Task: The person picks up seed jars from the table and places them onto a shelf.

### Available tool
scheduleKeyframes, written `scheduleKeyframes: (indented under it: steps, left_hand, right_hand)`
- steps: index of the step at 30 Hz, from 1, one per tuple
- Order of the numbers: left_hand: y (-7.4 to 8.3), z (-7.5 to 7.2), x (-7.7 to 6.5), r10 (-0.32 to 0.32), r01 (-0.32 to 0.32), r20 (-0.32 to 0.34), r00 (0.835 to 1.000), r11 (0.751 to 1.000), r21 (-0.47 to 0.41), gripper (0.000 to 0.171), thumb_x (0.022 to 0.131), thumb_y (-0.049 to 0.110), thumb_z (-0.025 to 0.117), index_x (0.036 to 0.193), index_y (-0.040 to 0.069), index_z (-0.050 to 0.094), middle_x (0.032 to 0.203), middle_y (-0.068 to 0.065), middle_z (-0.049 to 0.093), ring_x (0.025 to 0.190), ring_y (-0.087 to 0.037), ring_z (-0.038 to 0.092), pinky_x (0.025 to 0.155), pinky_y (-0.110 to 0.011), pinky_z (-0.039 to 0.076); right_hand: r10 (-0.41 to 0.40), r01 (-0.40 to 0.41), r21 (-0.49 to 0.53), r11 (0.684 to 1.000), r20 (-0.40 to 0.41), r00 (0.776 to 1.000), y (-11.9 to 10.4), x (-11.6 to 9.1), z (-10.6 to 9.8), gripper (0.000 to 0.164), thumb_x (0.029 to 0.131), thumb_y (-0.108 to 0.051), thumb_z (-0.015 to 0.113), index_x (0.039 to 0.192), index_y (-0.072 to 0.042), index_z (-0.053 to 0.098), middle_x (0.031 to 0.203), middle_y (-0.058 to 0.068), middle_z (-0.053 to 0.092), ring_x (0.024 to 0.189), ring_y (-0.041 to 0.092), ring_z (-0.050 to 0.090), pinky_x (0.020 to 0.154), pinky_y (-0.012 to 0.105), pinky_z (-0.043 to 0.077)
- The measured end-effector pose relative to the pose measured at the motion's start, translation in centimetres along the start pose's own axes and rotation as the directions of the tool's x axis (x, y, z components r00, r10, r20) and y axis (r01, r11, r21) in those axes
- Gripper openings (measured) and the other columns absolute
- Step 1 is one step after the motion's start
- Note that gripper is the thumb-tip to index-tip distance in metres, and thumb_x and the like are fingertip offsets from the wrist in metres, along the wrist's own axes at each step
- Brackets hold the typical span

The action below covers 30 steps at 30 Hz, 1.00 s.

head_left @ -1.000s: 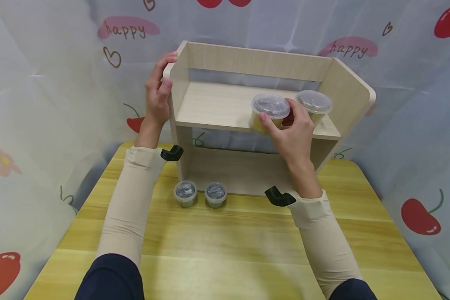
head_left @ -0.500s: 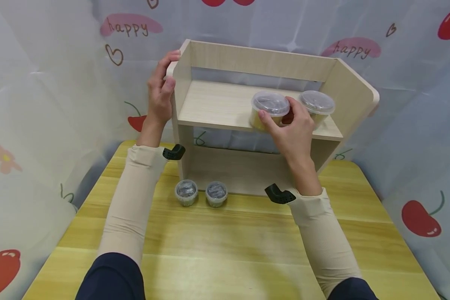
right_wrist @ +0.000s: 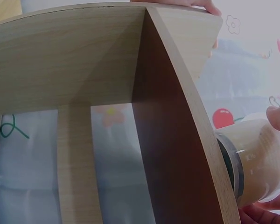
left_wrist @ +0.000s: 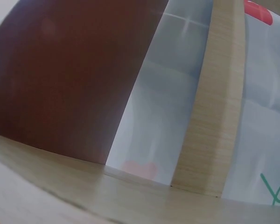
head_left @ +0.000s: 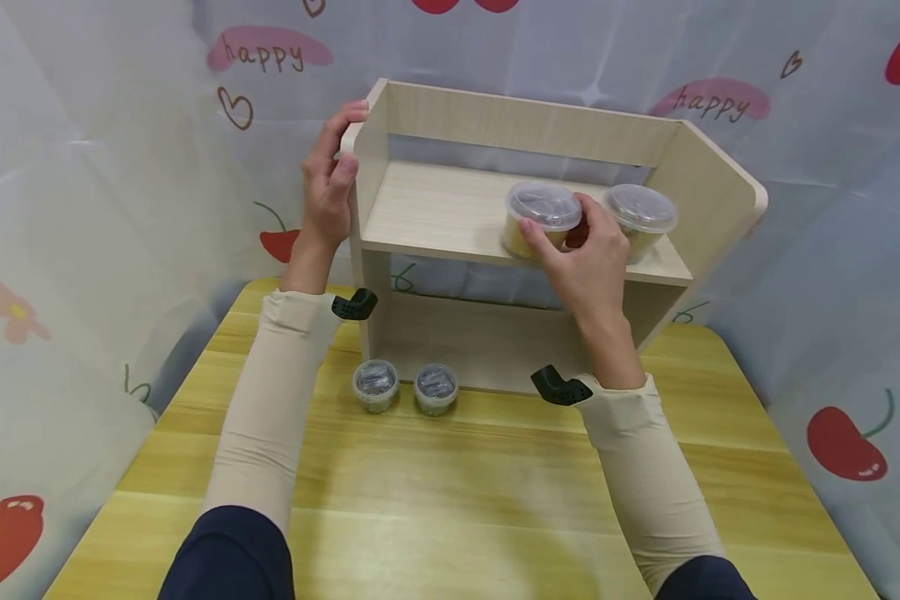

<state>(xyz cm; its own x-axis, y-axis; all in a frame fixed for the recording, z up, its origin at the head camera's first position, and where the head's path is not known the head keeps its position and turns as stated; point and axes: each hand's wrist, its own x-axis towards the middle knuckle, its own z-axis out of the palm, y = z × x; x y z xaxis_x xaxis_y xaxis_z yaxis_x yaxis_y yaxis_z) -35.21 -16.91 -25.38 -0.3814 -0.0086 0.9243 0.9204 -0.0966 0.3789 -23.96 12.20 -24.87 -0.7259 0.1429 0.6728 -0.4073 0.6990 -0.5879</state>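
Note:
My right hand (head_left: pixel 592 267) holds a clear plastic cup (head_left: pixel 543 208) with a domed lid and pale yellowish contents, thumb and fingers on opposite sides. The cup is upright at the front edge of the wooden shelf unit's (head_left: pixel 442 204) upper board. In the right wrist view, the cup's (right_wrist: pixel 261 163) base partly overhangs that edge. A second lidded cup (head_left: pixel 641 208) stands just right of it, partly hidden by my hand. My left hand (head_left: pixel 327 187) grips the unit's left side panel, thumb in front. The left wrist view shows mostly the upper board's dark underside (left_wrist: pixel 74 79).
Two small lidded tubs (head_left: pixel 376 382) stand side by side on the yellow wooden table (head_left: pixel 450 500), in front of the lower board (head_left: pixel 480 337). Printed cloth (head_left: pixel 510 42) hangs behind and at both sides.
The head view has shifted slightly. The held cup sits a touch farther back and left relative to the shelf unit. My left hand keeps its grip on the side panel.

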Motion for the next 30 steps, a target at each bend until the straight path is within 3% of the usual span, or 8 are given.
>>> scheduleKeyframes:
  steps: [30]
  left_hand:
    - [-0.13,0.03,-0.07,0.021,-0.021,0.01,1.0,1.0,0.02,0.082,0.088,0.057,0.052,0.125,-0.017,0.045,0.136,-0.028,0.049,0.125,-0.025,0.046,0.101,-0.035,0.037]
  right_hand:
    - [0.014,-0.013,-0.014,1.0,0.039,0.999,-0.02,0.87,0.66,0.064,0.081,-0.047,0.074,0.121,0.001,0.062,0.089,0.014,0.058,0.079,0.023,0.049,0.071,0.027,0.036]
